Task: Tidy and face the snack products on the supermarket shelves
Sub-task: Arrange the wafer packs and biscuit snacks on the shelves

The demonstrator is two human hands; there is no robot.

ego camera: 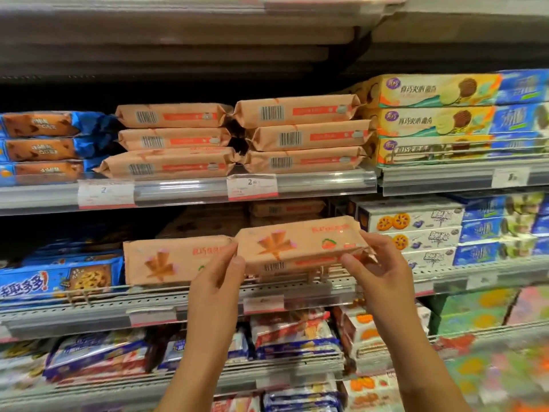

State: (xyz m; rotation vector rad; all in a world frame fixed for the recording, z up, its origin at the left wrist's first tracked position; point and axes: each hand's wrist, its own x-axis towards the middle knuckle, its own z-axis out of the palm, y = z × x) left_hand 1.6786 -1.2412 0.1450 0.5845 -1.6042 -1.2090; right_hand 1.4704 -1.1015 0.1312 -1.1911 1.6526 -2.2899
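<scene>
Both hands hold one peach pack [300,245] at its ends, tilted face-up just above the front edge of the middle shelf [297,288]: the left hand [219,281] pinches its left end and the right hand [377,269] curls round its right end. A matching pack [166,260] stands just to its left, and two stacks of three [237,138] lie on the shelf above.

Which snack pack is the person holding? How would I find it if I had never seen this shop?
Look at the middle shelf, below the two stacks of peach packs with barcodes. The held pack is peach with cone pictures, gripped at its ends by the left hand and right hand. Unlike its twin alongside, it is tilted, lifted off the shelf.
</scene>
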